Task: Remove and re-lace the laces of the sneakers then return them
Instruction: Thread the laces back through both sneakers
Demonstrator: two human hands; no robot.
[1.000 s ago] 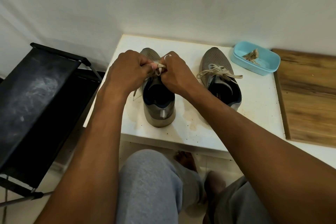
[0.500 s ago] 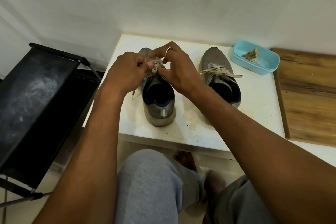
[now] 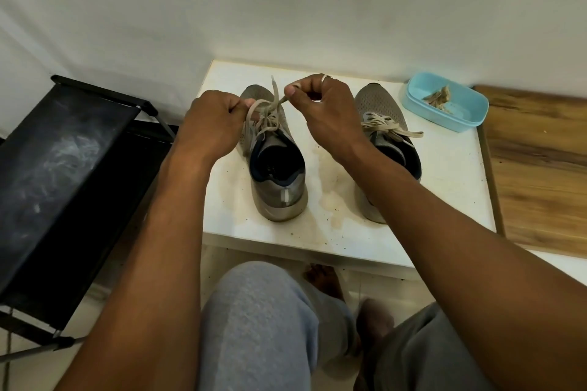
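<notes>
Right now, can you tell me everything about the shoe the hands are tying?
The left sneaker is grey mesh with a dark blue lining and a pale sole, heel toward the person. It stands upright on the white table. Its beige lace is threaded and being pulled: the left hand pinches a loop, the right hand pinches a strand. One lace end sticks up.

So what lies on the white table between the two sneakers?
Nothing; in the head view only stained white table shows between left sneaker and right sneaker.

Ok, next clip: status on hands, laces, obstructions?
Left hand and right hand each pinching the lace over the left sneaker. Right sneaker laced, tied. Nothing in the way.
</notes>
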